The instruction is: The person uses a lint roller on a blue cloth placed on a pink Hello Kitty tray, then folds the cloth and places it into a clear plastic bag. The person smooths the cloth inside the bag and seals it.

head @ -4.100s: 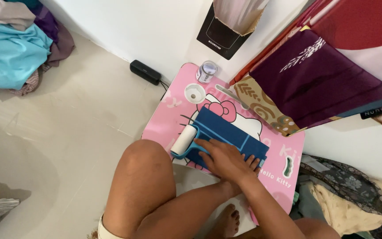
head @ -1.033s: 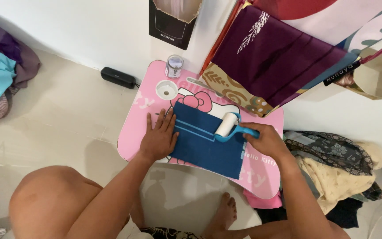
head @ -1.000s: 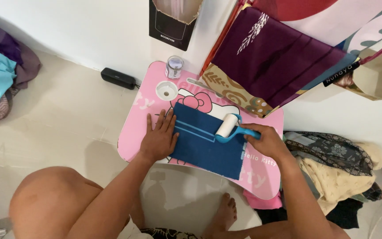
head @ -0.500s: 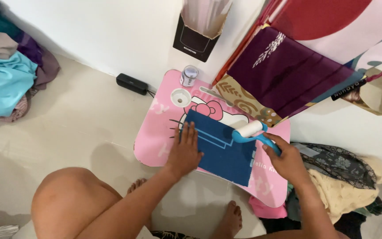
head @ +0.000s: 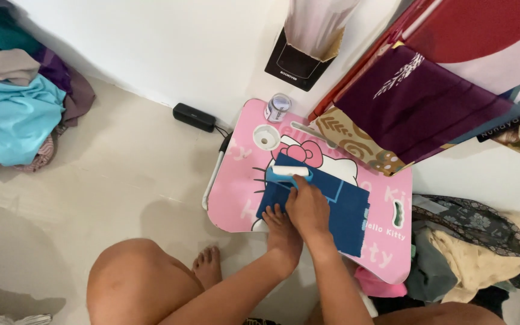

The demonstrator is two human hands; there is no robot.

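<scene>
Gripping blue-handled white lint roller [head: 289, 171], right hand [head: 309, 207] closes round handle, roller at far left edge of folded dark blue cloth [head: 320, 201]. Left hand [head: 279, 224] flat, fingers spread, pins near edge so cloth stays taut on pink cartoon-print worktop [head: 236, 180].

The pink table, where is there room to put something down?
The pink cartoon lap table is bare along its left edge, beside the round cup hole, and at its right end past the dark blue sheet. The middle is crowded: both hands and the white roller.
</scene>
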